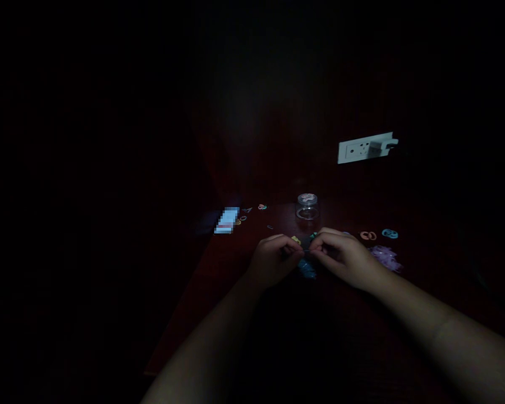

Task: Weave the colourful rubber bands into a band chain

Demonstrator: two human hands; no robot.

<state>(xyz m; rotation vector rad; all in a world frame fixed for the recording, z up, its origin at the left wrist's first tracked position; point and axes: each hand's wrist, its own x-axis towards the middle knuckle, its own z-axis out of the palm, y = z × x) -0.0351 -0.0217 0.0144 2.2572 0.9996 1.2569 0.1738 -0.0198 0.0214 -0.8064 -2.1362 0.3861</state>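
Observation:
My left hand [275, 259] and my right hand [340, 255] meet over the dark red table, thumbs and forefingers pinched. A thin, short strand [306, 251] seems to run between the two pinches; its kind is too small and dim to make out. Just below the fingertips lies a blue, shiny heap [307, 269] of small pieces. Something yellow [295, 239] shows behind my left fingers, and a green bit [313, 235] is partly hidden by my right hand. Near my right wrist sits a pile of pale purple pieces [386, 258].
Behind the hands stands a clear lidded jar [307, 207]. A lit, blurred phone screen [227, 220] lies at the table's left edge. Orange rings [367, 235] and blue rings [389, 233] rest to the right. A wall socket [365, 148] holds a plug; surroundings are very dark.

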